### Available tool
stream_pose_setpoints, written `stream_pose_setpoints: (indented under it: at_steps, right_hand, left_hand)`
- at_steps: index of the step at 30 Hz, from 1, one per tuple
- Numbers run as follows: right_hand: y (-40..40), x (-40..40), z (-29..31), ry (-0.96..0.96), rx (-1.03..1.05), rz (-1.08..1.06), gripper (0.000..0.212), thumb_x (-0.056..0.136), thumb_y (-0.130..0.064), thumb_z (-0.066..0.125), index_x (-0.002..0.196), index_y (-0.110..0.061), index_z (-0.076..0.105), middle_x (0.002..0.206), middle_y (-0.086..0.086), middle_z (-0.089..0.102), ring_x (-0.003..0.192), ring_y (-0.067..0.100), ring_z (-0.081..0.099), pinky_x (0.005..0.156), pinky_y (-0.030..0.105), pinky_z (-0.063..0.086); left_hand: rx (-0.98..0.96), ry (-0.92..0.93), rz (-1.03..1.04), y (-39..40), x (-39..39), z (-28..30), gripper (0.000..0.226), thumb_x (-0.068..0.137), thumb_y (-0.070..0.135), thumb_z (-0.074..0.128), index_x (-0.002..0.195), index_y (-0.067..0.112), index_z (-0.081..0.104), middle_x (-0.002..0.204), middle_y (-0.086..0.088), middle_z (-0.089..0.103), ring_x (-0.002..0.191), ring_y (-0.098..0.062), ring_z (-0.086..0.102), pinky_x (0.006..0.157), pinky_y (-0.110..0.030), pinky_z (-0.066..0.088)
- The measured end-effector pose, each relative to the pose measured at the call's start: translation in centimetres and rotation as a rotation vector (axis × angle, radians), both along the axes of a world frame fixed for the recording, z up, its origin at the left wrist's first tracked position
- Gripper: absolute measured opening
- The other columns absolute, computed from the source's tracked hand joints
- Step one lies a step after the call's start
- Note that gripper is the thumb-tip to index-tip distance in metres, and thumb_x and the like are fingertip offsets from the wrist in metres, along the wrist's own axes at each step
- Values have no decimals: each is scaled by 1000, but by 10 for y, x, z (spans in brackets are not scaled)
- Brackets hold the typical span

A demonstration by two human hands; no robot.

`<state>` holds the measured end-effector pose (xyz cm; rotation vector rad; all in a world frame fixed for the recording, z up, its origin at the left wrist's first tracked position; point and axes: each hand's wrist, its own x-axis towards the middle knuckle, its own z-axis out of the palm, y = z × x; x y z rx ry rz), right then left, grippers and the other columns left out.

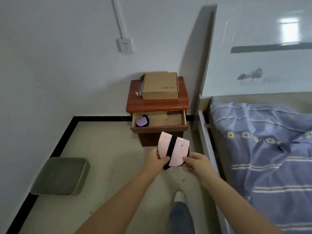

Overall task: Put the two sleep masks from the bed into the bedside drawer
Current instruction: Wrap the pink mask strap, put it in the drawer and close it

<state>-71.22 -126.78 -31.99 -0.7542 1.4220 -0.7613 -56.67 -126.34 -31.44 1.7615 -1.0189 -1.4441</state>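
A folded pink sleep mask (179,150) with a black strap is held upright in front of me, below the nightstand. My left hand (154,160) grips its lower left edge and strap. My right hand (196,163) pinches its lower right edge. The top drawer (158,127) of the reddish-brown nightstand (157,103) stands pulled open. Inside the drawer at its left end lies a purple sleep mask (142,121) with a black edge. The rest of the drawer's wooden bottom shows bare.
A cardboard box (160,86) sits on the nightstand top. The bed (270,149) with a blue patterned quilt lies to the right, its white headboard (253,48) behind. A grey-green cushion (59,176) rests on the floor at left. My foot (179,196) is below my hands.
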Motion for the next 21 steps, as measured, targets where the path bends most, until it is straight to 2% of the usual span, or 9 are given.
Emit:
stream_pose_setpoints:
  at_steps: [2,4,6,8,11,14,17,20,21]
  right_hand:
    - [-53,11,-23,71,7,49,11,83,1,53,92,4,59,74,13,58,63,17,54,59,24,47]
    - [-109,23,-48,101,20,92,8,83,-1,55,89,2,58,80,17,59,67,20,56,60,24,48]
    - [-157,33,-71,121,56,159,17,83,-6,58,99,0,56,87,13,59,77,22,58,62,24,49]
    - [-198,36,-93,171,89,176,24,81,-12,61,103,-3,54,94,11,57,83,21,56,65,26,49]
    - [-256,33,-124,261,96,283,30,80,-6,61,108,4,55,84,7,57,68,14,53,50,14,45]
    - [-301,42,-155,356,139,490,25,82,-13,59,105,-3,58,71,-5,53,63,8,50,53,15,42]
    - [-334,53,-192,350,279,448,18,83,-13,58,98,-2,61,66,0,52,57,11,46,53,19,39]
    - [-355,63,-223,301,409,299,8,83,-7,56,81,-1,61,63,6,51,56,15,45,52,23,39]
    - [-361,65,-233,299,437,239,13,83,-4,54,71,-4,58,61,7,50,54,15,45,51,24,39]
  left_hand:
    - [47,-85,19,-51,10,-22,28,84,-6,54,111,-1,50,113,-25,59,105,-35,58,90,-52,51]
    - [84,-130,54,-105,21,-47,21,84,-6,51,104,1,51,104,-20,56,101,-33,57,94,-53,49]
    - [130,-170,28,-153,31,-73,29,84,-7,45,112,-3,52,110,-22,58,103,-34,56,91,-43,50]
    - [153,-228,-91,-193,40,-99,35,84,-10,41,116,-4,53,119,-23,60,110,-34,56,81,-31,45]
    - [160,-293,-191,-246,54,-135,38,85,-12,39,118,-2,56,124,-21,60,114,-29,54,77,-23,41]
    - [169,-348,-173,-291,63,-166,38,87,-7,42,123,1,53,128,-17,58,117,-28,52,79,-20,38]
    - [230,-358,-56,-325,68,-198,38,89,2,49,127,2,49,131,-18,55,119,-29,51,99,-30,40]
    - [253,-339,-41,-348,69,-227,40,89,4,52,129,2,46,133,-18,53,121,-30,50,102,-36,40]
    - [265,-327,-43,-352,70,-236,43,89,4,52,131,1,43,136,-18,51,123,-29,49,104,-36,39]
